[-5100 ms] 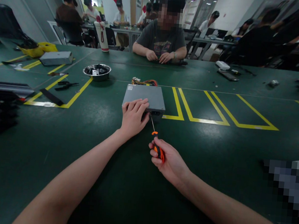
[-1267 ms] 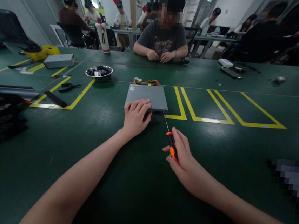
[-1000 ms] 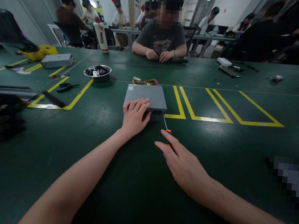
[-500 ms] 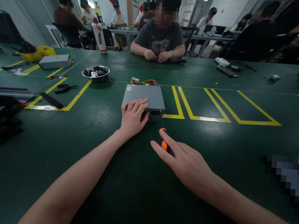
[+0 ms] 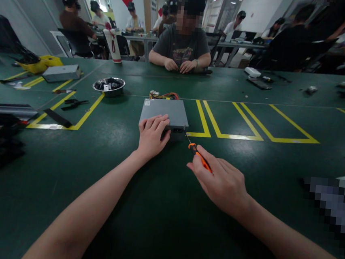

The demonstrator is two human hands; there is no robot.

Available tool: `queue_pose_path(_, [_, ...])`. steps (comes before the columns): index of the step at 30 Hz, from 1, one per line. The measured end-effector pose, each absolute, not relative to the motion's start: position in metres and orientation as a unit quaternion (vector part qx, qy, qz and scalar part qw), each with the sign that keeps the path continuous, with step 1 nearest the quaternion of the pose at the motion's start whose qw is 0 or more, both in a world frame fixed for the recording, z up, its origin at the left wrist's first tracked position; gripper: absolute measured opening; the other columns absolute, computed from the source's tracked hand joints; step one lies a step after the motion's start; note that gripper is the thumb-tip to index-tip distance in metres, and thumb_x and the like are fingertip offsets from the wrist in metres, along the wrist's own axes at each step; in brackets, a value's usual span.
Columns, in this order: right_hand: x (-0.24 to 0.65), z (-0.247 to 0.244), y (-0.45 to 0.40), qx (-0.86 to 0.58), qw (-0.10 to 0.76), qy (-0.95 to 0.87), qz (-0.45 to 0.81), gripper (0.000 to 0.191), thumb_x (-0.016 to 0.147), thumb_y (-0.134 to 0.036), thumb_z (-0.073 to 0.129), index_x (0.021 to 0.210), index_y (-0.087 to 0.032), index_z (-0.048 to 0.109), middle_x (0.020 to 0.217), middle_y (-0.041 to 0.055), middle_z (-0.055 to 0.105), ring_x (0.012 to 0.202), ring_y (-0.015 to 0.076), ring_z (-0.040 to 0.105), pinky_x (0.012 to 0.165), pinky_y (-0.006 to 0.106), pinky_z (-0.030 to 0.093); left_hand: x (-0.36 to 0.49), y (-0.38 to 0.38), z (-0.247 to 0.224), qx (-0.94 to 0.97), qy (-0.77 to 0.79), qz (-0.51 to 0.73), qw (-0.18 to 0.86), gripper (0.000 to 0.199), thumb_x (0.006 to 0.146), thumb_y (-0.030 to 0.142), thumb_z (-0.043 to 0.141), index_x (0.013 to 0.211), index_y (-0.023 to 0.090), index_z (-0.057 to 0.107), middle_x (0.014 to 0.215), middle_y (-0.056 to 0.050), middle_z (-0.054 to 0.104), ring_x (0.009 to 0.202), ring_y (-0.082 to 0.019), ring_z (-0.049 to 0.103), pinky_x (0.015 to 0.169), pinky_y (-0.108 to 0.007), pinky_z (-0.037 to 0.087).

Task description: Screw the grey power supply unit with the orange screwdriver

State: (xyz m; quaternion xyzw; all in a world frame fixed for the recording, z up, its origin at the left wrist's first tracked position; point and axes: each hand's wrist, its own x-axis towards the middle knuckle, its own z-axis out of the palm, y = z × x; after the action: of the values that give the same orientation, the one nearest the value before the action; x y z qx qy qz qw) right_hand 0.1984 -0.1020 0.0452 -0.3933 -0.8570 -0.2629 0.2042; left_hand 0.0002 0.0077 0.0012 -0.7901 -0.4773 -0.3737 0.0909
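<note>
A gray metal box (image 5: 171,110) lies flat on the tabletop (image 5: 139,224), in from its far edge, with colored wires (image 5: 168,96) bunched behind it. The left hand (image 5: 152,137) clasps the box's near edge, fingers on top, thumb at the front. The right hand (image 5: 224,181) grips an orange-and-black screwdriver (image 5: 199,155), its shaft aimed at the box's near right corner; whether the tip touches is too small to tell. Yellow tape lines (image 5: 203,118) run beside the box, and a steel bowl (image 5: 110,93) of parts stands toward the far edge, to the left.
</note>
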Motion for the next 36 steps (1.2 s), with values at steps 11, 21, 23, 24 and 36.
queue_pose_path(11, [0.184,0.046,-0.113,-0.406,0.154,-0.868,-0.241,0.031,0.082,-0.011,0.046,0.112,-0.009,0.053,0.112,0.0179,0.055,0.100,0.0257,0.053,0.080,0.037,0.045,0.000,0.007,0.002,-0.789,-0.476,-0.377,0.096,0.026,0.083,0.025,0.049,0.109,0.027,0.050,0.124,-0.002,0.055,0.116,-0.023,0.045,0.094,-0.043,0.024])
queue_pose_path(21, [0.186,0.044,-0.114,-0.404,0.178,-0.856,-0.268,0.022,0.084,-0.015,0.049,0.103,-0.010,0.059,0.105,0.0176,0.061,0.086,0.0199,0.060,0.075,0.032,0.046,0.000,0.007,0.002,-0.789,-0.475,-0.378,0.091,0.026,0.084,0.025,0.048,0.110,0.028,0.050,0.125,-0.002,0.055,0.117,-0.023,0.044,0.095,-0.043,0.024])
queue_pose_path(23, [0.188,0.046,-0.112,-0.427,0.184,-0.844,-0.268,0.022,0.086,-0.023,0.048,0.099,-0.009,0.059,0.094,0.0148,0.064,0.077,0.0185,0.060,0.068,0.030,0.046,0.000,0.007,0.002,-0.790,-0.476,-0.376,0.087,0.027,0.084,0.025,0.048,0.110,0.028,0.051,0.125,-0.002,0.054,0.117,-0.023,0.044,0.095,-0.044,0.024])
queue_pose_path(24, [0.189,0.048,-0.111,-0.442,0.184,-0.837,-0.264,0.024,0.087,-0.026,0.046,0.097,-0.009,0.059,0.087,0.0129,0.064,0.072,0.0176,0.060,0.064,0.029,0.046,0.000,0.007,0.002,-0.790,-0.476,-0.377,0.083,0.027,0.084,0.025,0.048,0.110,0.028,0.051,0.125,-0.002,0.054,0.117,-0.023,0.044,0.095,-0.044,0.023])
queue_pose_path(36, [0.182,0.050,-0.117,-0.438,0.106,-0.866,-0.218,0.036,0.078,-0.009,0.044,0.113,-0.008,0.052,0.109,0.0217,0.057,0.089,0.0272,0.059,0.073,0.039,0.048,-0.008,0.012,0.003,-0.691,-0.528,-0.490,0.068,0.034,0.085,0.033,0.047,0.120,0.028,0.045,0.139,-0.006,0.039,0.130,-0.025,0.031,0.104,-0.048,0.021])
